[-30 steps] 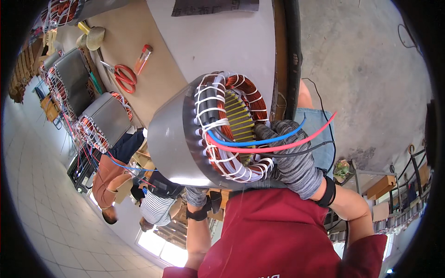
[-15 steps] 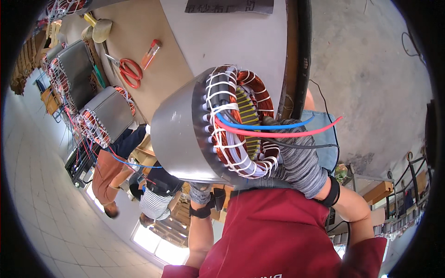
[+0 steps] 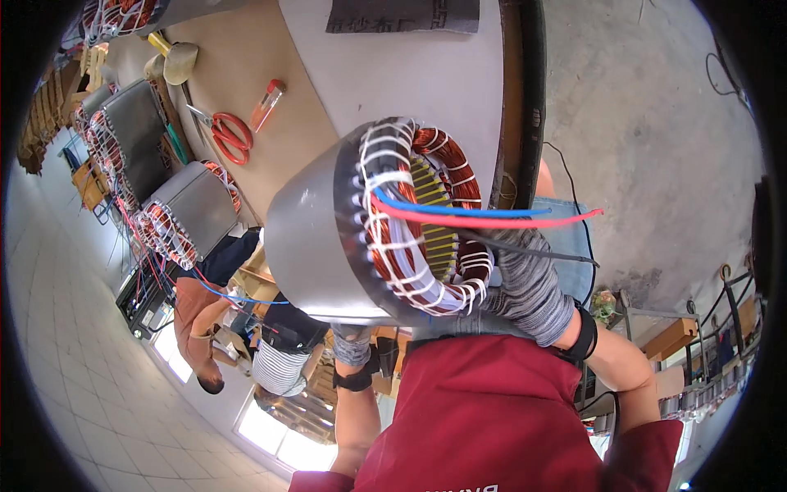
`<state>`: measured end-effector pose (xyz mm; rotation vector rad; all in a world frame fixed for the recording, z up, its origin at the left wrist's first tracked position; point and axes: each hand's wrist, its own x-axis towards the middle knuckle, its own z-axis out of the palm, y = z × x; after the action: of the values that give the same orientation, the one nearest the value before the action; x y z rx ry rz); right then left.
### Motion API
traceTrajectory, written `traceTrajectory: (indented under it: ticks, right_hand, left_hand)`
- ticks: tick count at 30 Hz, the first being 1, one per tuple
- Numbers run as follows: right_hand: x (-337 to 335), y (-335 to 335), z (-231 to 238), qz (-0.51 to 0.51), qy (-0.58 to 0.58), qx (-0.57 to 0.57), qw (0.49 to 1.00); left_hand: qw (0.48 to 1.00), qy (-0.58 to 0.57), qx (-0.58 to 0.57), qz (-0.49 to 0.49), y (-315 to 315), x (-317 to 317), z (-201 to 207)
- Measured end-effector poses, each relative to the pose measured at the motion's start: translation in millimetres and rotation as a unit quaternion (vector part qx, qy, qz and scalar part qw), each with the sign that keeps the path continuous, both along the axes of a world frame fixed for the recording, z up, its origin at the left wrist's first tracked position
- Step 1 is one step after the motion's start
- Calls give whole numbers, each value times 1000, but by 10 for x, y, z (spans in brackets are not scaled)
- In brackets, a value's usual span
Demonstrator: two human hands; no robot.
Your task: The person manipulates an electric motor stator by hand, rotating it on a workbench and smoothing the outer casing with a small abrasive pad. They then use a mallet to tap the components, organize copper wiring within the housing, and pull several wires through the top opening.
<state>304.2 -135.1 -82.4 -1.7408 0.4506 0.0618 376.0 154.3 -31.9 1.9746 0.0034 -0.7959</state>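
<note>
A large motor stator (image 3: 316, 234) lies on its side on the table in front of me, its grey metal shell to the left. Its copper winding (image 3: 459, 164), laced with white cord, faces right around yellow slot liners. Blue, red and black lead wires (image 3: 500, 220) stick out over my right hand. That hand (image 3: 525, 275), in a grey knit glove, is closed at the winding's near right edge, its fingertips partly hidden by coil and wires. My left hand (image 3: 352, 343), gloved too, is against the shell's near side; the stator hides its fingers.
Red-handled scissors (image 3: 232, 138), a red-capped clear tube (image 3: 268, 105) and a yellow-handled tool (image 3: 176, 59) lie on brown board. A dark printed sheet (image 3: 402, 15) lies at the far edge. More stators (image 3: 193, 201) stand at left; two people (image 3: 279, 361) are beyond. The table's edge (image 3: 518, 98) runs along the right.
The stator has turned slightly, and its winding end and lead wires have shifted a little. My right hand has moved slightly with it; my left hand stays at the near side.
</note>
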Motion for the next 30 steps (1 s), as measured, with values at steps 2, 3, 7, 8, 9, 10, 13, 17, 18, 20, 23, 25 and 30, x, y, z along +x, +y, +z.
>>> traceTrajectory:
  ticks: [2,3,7,8,9,10,13,17,18,20,23,25,30]
  right_hand:
    - [36,-1,-5,-106,-5,153,983]
    - [100,-112,-49,-20,-18,118,993]
    - [184,-136,-40,4,-30,107,994]
    - [209,-131,-33,0,-33,103,994]
    - [199,-97,5,-4,-30,70,997]
    - [208,-69,59,-8,-27,38,999]
    - [244,-98,187,-23,-17,74,997]
    - [43,-146,424,6,31,25,999]
    - [-13,-187,527,69,94,67,991]
    - [-226,-80,473,20,42,72,996]
    - [-229,-124,388,28,-7,98,995]
    - [-152,-211,334,72,2,53,996]
    - [111,-361,178,150,82,30,985]
  left_hand:
    - [996,-13,-12,90,-364,64,54]
    - [990,-31,-14,137,-542,85,79]
    - [974,-25,-123,190,-817,184,-40]
    - [974,-26,-128,186,-851,247,-44]
    - [965,-20,-156,212,-903,288,-6]
    - [954,-15,-184,237,-925,328,15]
    - [952,16,-238,193,-904,373,39]
    - [952,48,-181,243,-1006,187,261]
    - [952,50,-181,241,-999,152,335]
    - [955,110,-124,246,-1016,105,470]
    - [966,93,-104,218,-1079,177,475]
    - [975,73,-58,202,-1071,203,467]
    - [994,4,35,99,-520,25,135]
